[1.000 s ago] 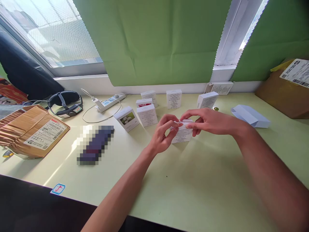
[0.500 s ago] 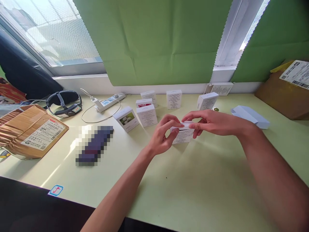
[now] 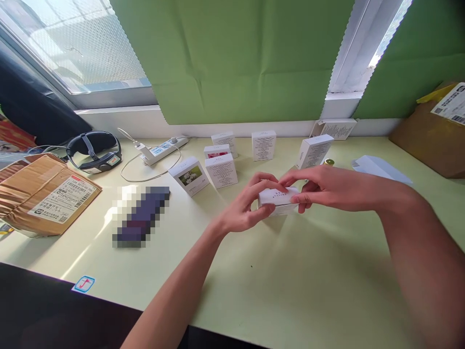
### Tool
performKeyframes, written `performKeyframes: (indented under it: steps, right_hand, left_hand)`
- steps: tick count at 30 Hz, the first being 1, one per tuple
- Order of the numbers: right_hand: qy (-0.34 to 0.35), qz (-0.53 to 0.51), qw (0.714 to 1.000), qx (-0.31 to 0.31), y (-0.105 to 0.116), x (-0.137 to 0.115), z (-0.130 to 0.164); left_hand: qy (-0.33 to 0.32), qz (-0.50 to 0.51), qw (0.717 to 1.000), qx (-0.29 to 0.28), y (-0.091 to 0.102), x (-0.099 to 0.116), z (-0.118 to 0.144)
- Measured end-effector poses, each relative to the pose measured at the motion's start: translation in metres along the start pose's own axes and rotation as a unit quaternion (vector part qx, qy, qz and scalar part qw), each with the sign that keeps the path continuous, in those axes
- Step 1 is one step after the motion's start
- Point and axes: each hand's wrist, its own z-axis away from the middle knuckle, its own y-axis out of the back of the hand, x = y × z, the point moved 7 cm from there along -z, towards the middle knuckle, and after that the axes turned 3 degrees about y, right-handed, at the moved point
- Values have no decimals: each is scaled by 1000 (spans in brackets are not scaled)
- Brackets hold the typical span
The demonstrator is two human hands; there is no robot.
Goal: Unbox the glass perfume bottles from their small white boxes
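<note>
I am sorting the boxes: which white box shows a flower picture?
The tilted box nearest the power strip; its face shows white flowers, the others mostly text.

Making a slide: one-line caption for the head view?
Left hand and right hand grip a small white box above a pale green table.

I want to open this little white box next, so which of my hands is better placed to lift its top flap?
Probably the right hand: its fingertips already pinch the small white box's top edge, while the left hand cradles it from below.

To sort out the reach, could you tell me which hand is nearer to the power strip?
Left. The left hand is on the held box, on the side toward the power strip; the right hand is farther away.
</note>
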Motion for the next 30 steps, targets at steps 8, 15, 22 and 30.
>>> performKeyframes:
  steps: [8,15,22,30]
  right_hand:
    - [0,-65,997,-47,-3,8,1]
    - [1,-74,995,-64,-4,10,2]
    - [-9,-89,994,-58,-3,14,1]
    - [-13,-86,995,-56,-4,15,-2]
  left_hand:
    - [6,7,1000,-28,-3,-2,0]
    - [11,31,998,-46,-6,-3,-1]
    - [22,49,997,-46,-6,-7,-1]
    - [15,58,997,-43,-6,-8,-2]
